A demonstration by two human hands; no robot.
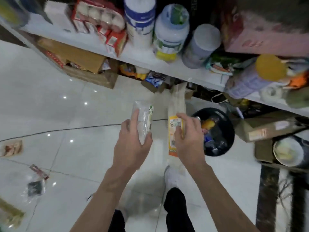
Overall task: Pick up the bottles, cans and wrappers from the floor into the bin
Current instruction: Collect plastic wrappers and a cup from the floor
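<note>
Carrying step: the left hand [133,144] holds a clear wrapper [144,120], and the right hand [189,139] grips an orange-labelled wrapper [174,125]. The black bin [232,131] stands at three o'clock of them; next, both hands likely need to swing over it and let go.

The left hand [133,144] held a clear wrapper [144,122]. The right hand [187,139] held a long orange wrapper [175,131] beside the black bin [229,131].

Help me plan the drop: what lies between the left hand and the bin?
Head view: the right hand, gripping a yellow-labelled wrapper, sits between left hand and bin.
</note>
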